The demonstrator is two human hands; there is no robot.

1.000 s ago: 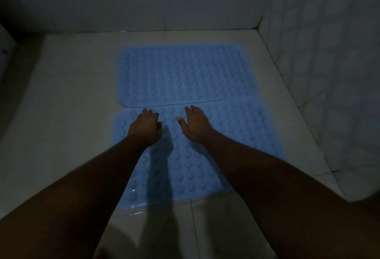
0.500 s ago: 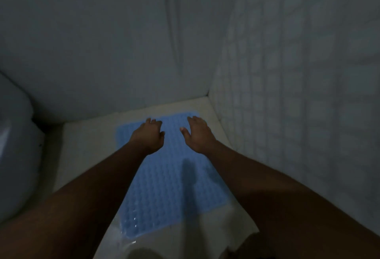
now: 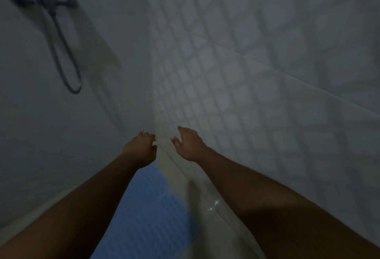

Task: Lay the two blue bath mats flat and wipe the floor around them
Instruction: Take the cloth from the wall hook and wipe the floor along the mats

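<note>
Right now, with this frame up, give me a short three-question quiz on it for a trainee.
1. True or false: the left hand grips the blue mat.
2. What hangs on the plain wall at upper left? A) shower hose B) towel C) mirror
3. Fill in: the right hand holds ____.

Key: 1 false, it is off the mat and empty. 2 A. 3 nothing, its fingers are spread.
</note>
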